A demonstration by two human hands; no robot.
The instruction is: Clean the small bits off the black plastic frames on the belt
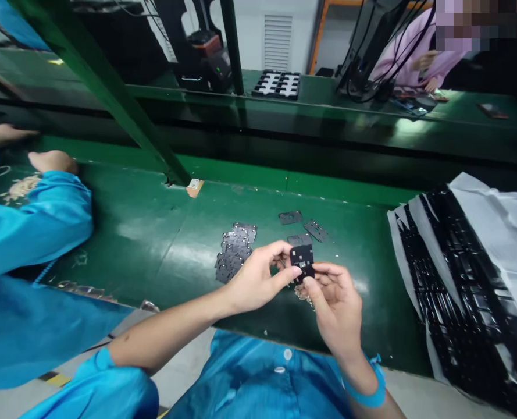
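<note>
Between my two hands is a thin black plastic plate (302, 256) with several small cut-outs, held upright above the green bench. My left hand (264, 276) grips its left side, the thumb pressed on the front. At the plate's lower right edge, my right hand (337, 297) pinches it with thumb and fingers. Just below lies a small heap of tiny beige pieces (302, 293), partly hidden by the hands. A pile of similar dark plates (234, 250) sits to the left of my left hand. Beyond the held plate, several loose plates (314, 230) lie flat.
Stacked black trays with white sheets (454, 279) stand at the right. A green post (122, 110) slants down to the bench. On the left, a co-worker's blue sleeve (57, 215) reaches past more beige pieces (22, 187). Another person in pink (409, 46) sits across the far bench.
</note>
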